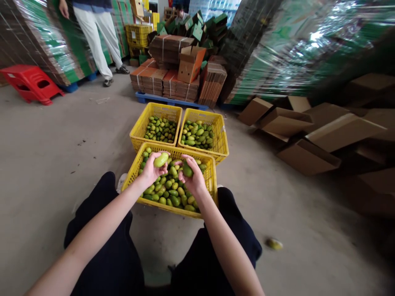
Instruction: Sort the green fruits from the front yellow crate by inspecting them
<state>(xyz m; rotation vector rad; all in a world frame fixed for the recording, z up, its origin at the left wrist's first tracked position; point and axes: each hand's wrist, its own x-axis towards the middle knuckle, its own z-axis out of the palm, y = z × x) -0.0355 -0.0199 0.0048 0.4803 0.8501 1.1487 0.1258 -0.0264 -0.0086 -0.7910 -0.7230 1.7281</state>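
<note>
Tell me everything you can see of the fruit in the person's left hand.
The fruit is a plump oval, pale yellowish green, with smooth-looking skin that shines along the top. It lies sideways, its right end slightly higher in the picture, gripped by the left hand above the nearest yellow crate. Its far side is out of sight.

Looks like a packing warehouse: fruit crates (211, 176) on floor (101, 135), strapped cartons (151, 78) on pallet (173, 101) behind crates, wrapped stack (293, 45) and open boxes (286, 121) right of crates.

The crates (169, 209) are yellow, fruit (161, 160) green to yellowish, stool (33, 84) red.
</note>
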